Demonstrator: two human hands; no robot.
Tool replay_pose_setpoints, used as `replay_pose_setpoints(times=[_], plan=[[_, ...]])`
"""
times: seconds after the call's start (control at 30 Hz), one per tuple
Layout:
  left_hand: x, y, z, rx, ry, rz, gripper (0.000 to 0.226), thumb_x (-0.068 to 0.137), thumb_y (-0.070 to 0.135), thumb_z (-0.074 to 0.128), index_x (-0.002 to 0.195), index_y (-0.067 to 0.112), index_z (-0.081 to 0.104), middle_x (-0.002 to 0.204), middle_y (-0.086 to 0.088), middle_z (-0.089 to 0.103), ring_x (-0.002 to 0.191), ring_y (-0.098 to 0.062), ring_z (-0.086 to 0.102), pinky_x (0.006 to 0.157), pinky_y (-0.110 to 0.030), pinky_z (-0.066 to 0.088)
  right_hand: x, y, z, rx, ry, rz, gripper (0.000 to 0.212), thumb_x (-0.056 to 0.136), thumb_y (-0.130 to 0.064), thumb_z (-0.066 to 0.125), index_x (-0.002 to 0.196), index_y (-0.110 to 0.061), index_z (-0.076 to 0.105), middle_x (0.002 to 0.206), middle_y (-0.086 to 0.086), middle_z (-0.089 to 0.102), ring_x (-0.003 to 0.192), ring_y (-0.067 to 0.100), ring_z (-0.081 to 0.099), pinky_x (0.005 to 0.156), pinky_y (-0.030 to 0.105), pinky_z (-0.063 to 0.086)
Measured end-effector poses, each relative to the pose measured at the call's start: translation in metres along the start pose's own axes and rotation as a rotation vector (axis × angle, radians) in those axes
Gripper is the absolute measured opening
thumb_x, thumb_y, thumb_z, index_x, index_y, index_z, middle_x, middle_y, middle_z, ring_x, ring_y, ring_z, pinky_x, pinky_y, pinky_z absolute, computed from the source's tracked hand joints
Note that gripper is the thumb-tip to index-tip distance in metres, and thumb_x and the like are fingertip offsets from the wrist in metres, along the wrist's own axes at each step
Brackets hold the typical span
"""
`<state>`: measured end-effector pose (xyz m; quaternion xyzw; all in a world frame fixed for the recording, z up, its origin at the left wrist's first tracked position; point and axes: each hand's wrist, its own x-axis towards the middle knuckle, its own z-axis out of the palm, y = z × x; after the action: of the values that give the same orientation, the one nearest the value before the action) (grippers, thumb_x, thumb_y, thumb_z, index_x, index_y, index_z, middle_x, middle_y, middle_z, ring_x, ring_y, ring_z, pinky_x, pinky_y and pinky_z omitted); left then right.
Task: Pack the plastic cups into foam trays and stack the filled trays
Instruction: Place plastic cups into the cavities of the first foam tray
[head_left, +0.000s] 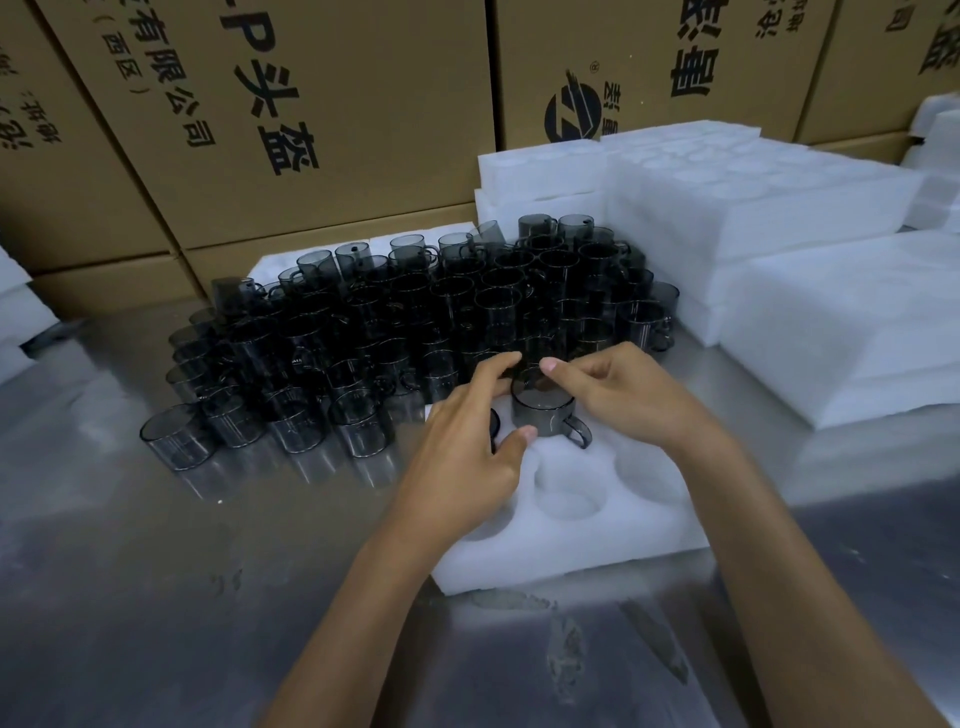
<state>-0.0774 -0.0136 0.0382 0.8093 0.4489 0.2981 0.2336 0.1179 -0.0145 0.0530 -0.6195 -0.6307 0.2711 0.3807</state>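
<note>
A white foam tray (566, 540) with round pockets lies on the metal table in front of me. A smoky dark plastic cup (545, 413) with a handle stands at the tray's far edge. My left hand (467, 441) curls round its left side, thumb against the cup's base. My right hand (618, 389) pinches the cup's rim from the right. Another dark cup (494, 423) shows partly behind my left hand. Several more dark cups (415, 312) crowd the table beyond the tray, some stacked on foam.
Stacks of white foam trays (779, 208) stand to the right and back right. More foam (15, 312) lies at the left edge. Large brown cardboard boxes (311, 104) wall off the back. The steel table (156, 597) stretches in front and to the left.
</note>
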Motion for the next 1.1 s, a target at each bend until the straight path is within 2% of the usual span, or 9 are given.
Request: replay_pose_setpoints(times=[0.07,0.13,0.2,0.27,0.37,0.5,0.7,0.97,1.1], plan=[[-0.001,-0.001,0.000,0.054,-0.007,-0.007,0.060,0.096,0.037,0.060,0.148,0.048,0.031,0.148,0.017,0.043,0.138,-0.007,0.028,0.105,-0.027,0.022,-0.001,0.000,0.000,-0.040,0.014,0.004,0.062,0.098,-0.046,0.056,0.082,0.013,0.062,0.054,0.003,0.030,0.058,0.021,0.034,0.064,0.029,0.033],[-0.001,0.000,0.000,0.062,0.012,-0.008,0.054,0.097,0.042,0.056,0.148,0.041,0.038,0.148,0.015,0.043,0.139,-0.010,0.028,0.107,-0.026,0.022,0.000,-0.001,0.001,-0.059,0.013,-0.007,0.059,0.098,-0.044,0.057,0.073,0.009,0.059,0.052,0.009,0.045,0.058,0.029,0.047,0.068,0.029,0.040],[0.000,0.002,-0.001,0.041,0.033,-0.007,0.050,0.098,0.047,0.052,0.147,0.037,0.045,0.147,0.013,0.047,0.139,-0.012,0.033,0.113,-0.031,0.027,0.001,0.002,0.003,-0.097,0.010,-0.022,0.052,0.098,-0.043,0.057,0.088,0.007,0.068,0.086,0.020,0.072,0.089,0.033,0.067,0.088,0.033,0.051],[0.001,0.003,-0.001,0.028,0.022,-0.014,0.048,0.099,0.049,0.048,0.146,0.035,0.047,0.146,0.011,0.048,0.139,-0.013,0.037,0.116,-0.039,0.031,0.002,0.003,0.005,-0.140,0.030,-0.028,0.046,0.097,-0.042,0.059,0.097,0.003,0.069,0.104,0.023,0.069,0.106,0.031,0.063,0.102,0.038,0.046],[0.001,0.002,0.001,0.047,-0.006,-0.019,0.047,0.101,0.047,0.046,0.146,0.034,0.046,0.150,0.009,0.044,0.143,-0.013,0.034,0.117,-0.043,0.029,0.003,0.004,0.006,-0.159,0.072,-0.014,0.028,0.095,-0.040,0.062,0.091,-0.017,0.078,0.098,0.007,0.074,0.104,0.017,0.065,0.106,0.036,0.041],[0.001,0.001,0.002,0.077,-0.006,0.005,0.044,0.102,0.045,0.045,0.144,0.033,0.047,0.151,0.010,0.045,0.149,-0.002,0.017,0.123,-0.042,0.016,0.003,0.003,0.008,-0.253,0.145,-0.009,0.016,0.094,-0.044,0.062,0.084,-0.045,0.074,0.093,-0.023,0.073,0.106,-0.002,0.057,0.096,0.032,0.017],[0.006,-0.005,0.005,0.195,-0.039,0.001,0.046,0.099,0.047,0.050,0.144,0.041,0.045,0.158,0.020,0.031,0.148,-0.004,0.015,0.118,-0.030,0.005,0.003,0.004,0.012,-0.493,0.084,0.023,0.010,0.094,-0.048,0.059,0.094,-0.038,0.062,0.108,-0.012,0.062,0.118,0.014,0.042,0.104,0.042,0.019],[0.013,-0.002,0.001,0.145,-0.012,-0.023,0.036,0.093,0.044,0.059,0.129,0.041,0.059,0.135,0.025,0.054,0.129,0.000,0.036,0.089,-0.011,0.007,0.002,0.002,0.010,-0.501,0.053,0.014,0.025,0.094,-0.057,0.052,0.101,-0.037,0.065,0.113,-0.012,0.064,0.122,0.018,0.044,0.106,0.043,0.023],[0.020,-0.003,-0.008,0.077,-0.087,-0.060,0.030,0.093,0.047,0.059,0.123,0.042,0.062,0.129,0.021,0.059,0.119,0.002,0.042,0.112,-0.030,0.021,0.001,0.000,0.003,-0.320,0.052,-0.011,0.031,0.096,-0.052,0.054,0.101,-0.029,0.073,0.106,-0.013,0.071,0.113,0.012,0.060,0.104,0.043,0.042]])
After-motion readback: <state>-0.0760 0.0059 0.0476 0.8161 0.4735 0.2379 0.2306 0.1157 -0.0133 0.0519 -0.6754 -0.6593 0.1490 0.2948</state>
